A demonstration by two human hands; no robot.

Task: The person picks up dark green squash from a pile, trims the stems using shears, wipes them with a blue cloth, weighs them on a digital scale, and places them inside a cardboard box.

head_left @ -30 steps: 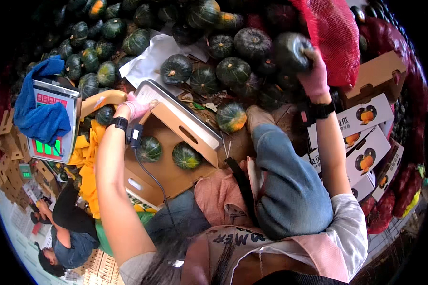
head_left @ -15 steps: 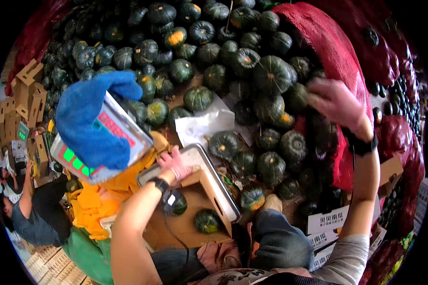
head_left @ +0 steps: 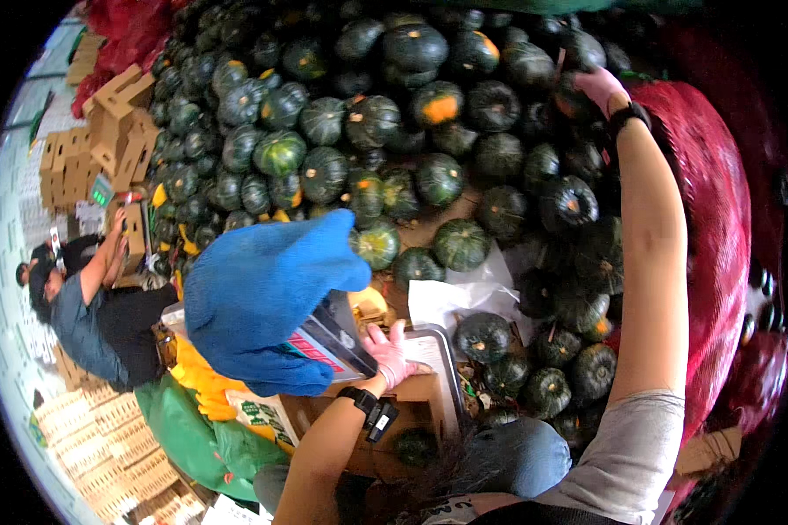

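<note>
My right hand (head_left: 599, 89), in a pink glove, is stretched out to the far right of the pile. Its fingers curl against a dark green pumpkin (head_left: 573, 103) with an orange patch, and are partly hidden among the neighbouring pumpkins. My left hand (head_left: 392, 354), also pink-gloved, rests with fingers spread on the rim of a pale metal weighing plate (head_left: 445, 372), by the edge of an open cardboard box (head_left: 422, 390). Inside that box lies a dark green pumpkin (head_left: 415, 446). Beside the left hand stands a scale display (head_left: 320, 350), mostly covered by a blue cloth (head_left: 267, 297).
A large heap of pumpkins (head_left: 372, 122) spreads ahead. White paper (head_left: 464, 293) lies among them. A red mesh sack (head_left: 700, 219) flanks my right arm. Orange cloth (head_left: 203, 376) and a green bag (head_left: 193, 437) lie left; a co-worker (head_left: 105, 306) is beyond, near cartons (head_left: 118, 122).
My right hand has moved farther out, from beside the nearer pumpkins to the far right of the heap. My left hand stays at the plate and box. The view has shifted.
</note>
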